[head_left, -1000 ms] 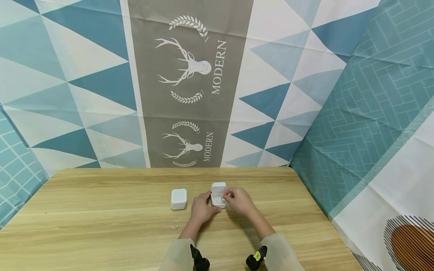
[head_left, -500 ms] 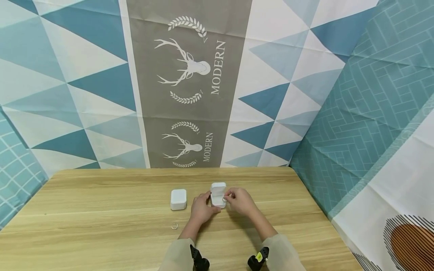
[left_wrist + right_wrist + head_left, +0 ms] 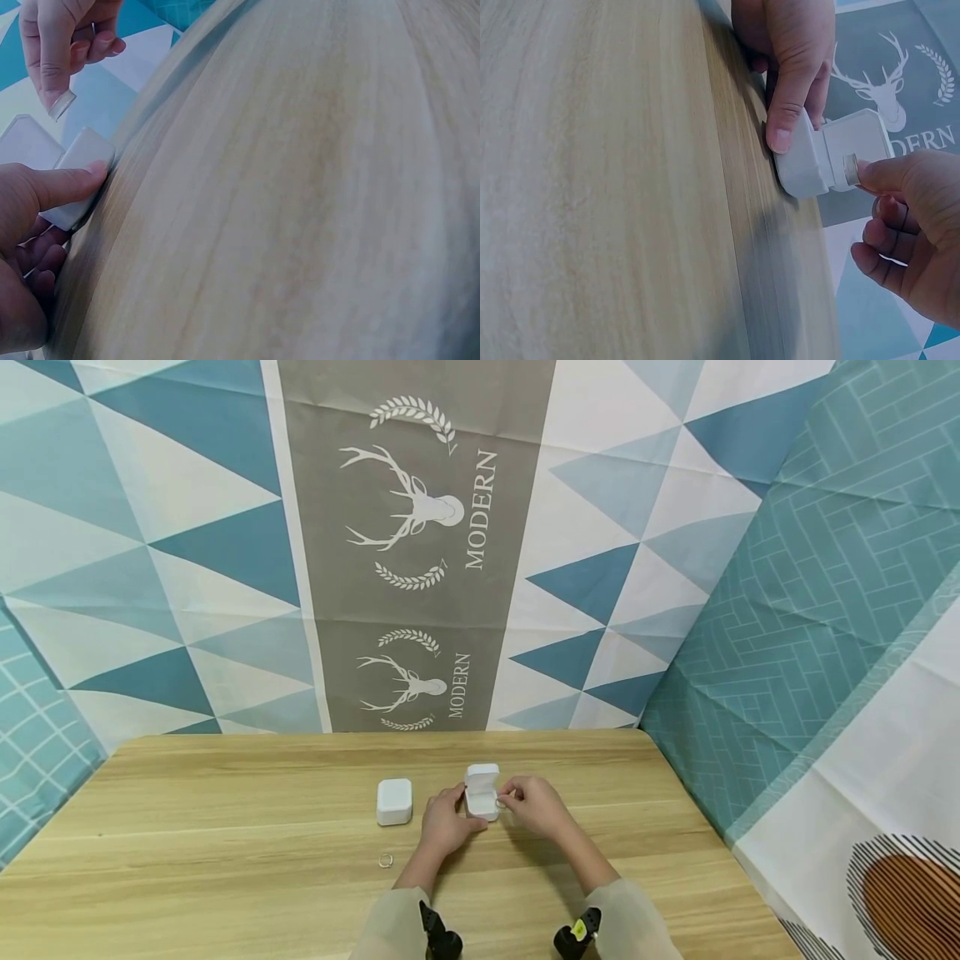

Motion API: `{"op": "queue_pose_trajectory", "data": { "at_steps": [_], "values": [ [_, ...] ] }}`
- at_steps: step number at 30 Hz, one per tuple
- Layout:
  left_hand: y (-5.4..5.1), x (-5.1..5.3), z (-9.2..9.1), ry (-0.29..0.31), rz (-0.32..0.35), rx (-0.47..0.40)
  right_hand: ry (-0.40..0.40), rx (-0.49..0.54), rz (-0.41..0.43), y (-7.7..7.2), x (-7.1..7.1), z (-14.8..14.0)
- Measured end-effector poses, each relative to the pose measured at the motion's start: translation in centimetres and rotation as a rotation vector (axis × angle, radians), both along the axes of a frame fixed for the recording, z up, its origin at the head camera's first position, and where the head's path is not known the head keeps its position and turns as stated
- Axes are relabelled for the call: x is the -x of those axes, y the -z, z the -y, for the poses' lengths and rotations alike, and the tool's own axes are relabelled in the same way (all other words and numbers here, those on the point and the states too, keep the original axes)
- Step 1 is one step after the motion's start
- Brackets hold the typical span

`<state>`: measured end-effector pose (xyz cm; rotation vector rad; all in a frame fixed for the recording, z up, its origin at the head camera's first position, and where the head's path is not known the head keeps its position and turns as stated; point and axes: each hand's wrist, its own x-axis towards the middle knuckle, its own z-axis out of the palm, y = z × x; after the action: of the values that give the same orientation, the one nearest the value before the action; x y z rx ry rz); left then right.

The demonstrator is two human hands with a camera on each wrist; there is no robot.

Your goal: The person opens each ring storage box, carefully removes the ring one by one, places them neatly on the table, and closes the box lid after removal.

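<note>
In the head view a white ring box (image 3: 482, 808) stands on the table with its lid raised. My left hand (image 3: 446, 823) grips the box from the left, thumb along its front, as the left wrist view also shows. Between thumb and fingertips of my right hand (image 3: 536, 803) is a silver-coloured ring (image 3: 851, 169). In the head view the ring is at the box's right edge; in the left wrist view a gap separates it from the box. Most of the box's inside is hidden in the wrist views.
A second white box (image 3: 394, 802), its lid down, stands left of my left hand. Nearer to me lies another ring (image 3: 386, 860) on the wooden table (image 3: 225, 843). Patterned cloth (image 3: 420, 568) hangs behind the table, and more cloth is at the sides.
My right hand has shifted slightly to the right with the ring, from over the inside of the box to its right edge. The left hand keeps its grip on the box.
</note>
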<state>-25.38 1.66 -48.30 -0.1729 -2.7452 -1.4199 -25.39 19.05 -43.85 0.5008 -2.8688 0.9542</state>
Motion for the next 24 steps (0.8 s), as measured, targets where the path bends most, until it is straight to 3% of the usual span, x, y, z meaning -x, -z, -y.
{"op": "queue_pose_trajectory", "data": {
  "at_steps": [24],
  "values": [
    [-0.12,-0.04,-0.02,-0.003,0.002,0.007,-0.027,-0.038,0.029,-0.11,-0.37,-0.49]
  ]
}}
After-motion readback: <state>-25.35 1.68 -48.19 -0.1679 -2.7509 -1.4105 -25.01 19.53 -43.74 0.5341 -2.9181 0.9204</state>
